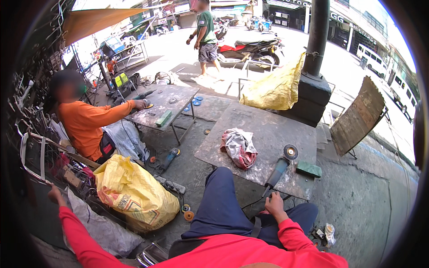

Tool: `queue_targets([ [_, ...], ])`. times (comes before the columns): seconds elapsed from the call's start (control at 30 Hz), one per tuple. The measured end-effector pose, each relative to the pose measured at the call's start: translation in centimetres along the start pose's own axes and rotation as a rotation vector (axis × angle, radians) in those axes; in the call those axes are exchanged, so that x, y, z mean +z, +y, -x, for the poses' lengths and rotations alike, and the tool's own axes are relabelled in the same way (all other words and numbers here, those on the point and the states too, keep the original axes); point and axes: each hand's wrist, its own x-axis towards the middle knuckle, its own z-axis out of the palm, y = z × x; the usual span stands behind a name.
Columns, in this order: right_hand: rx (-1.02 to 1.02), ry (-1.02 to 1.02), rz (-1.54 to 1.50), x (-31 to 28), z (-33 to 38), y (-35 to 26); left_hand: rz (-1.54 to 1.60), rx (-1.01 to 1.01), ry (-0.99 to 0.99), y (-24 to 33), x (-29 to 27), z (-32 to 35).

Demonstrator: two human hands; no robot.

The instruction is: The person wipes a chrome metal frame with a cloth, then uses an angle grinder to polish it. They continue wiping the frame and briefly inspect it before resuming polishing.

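Note:
My left hand point(56, 195) reaches far out to the left, its fingers closed at the lower end of a bent, pale metal frame point(42, 158). My right hand point(275, 206) is curled over my right thigh, close to the table's near edge; what it holds, if anything, is hidden. Just beyond it an angle grinder point(278, 173) with a round disc lies on the worn metal-topped table point(214, 145), its cord running down off the edge. A crumpled red and white cloth point(240, 147) and a green block point(309, 169) lie either side of the grinder.
A stuffed yellow sack point(134, 194) stands between my left arm and knee. Another grinder point(170, 158) rests on the floor. At a second table point(172, 96), a person in orange point(87, 125) works with a power tool. Behind my table are a post point(316, 44) and yellow sheet point(275, 87).

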Motion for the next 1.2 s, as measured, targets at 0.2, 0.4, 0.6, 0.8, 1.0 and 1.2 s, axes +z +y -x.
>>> queue_targets([
  [0.2,-0.002,0.027,-0.02,0.3,-0.3,0.3,0.069,0.326,0.277,-0.6,-0.2,9.5],
  [0.4,0.001,0.059,-0.065,0.2,-0.7,0.7,0.247,0.453,-0.008,-3.8,1.2,27.3],
  [0.6,0.04,0.078,-0.084,0.1,-0.6,1.5,0.252,0.475,-0.471,-10.7,0.8,42.0],
  [0.8,0.011,0.123,-0.101,0.3,-0.7,1.1,0.065,0.539,-0.857,-17.7,-4.1,51.2],
  [1.0,-0.06,0.17,-0.11,0.5,-0.7,0.9,-0.19,0.757,-1.528,-25.7,-6.3,55.5],
  [1.2,-0.087,0.094,-0.033,0.5,-0.2,2.0,-0.255,0.442,-1.59,-31.3,-9.5,56.1],
])
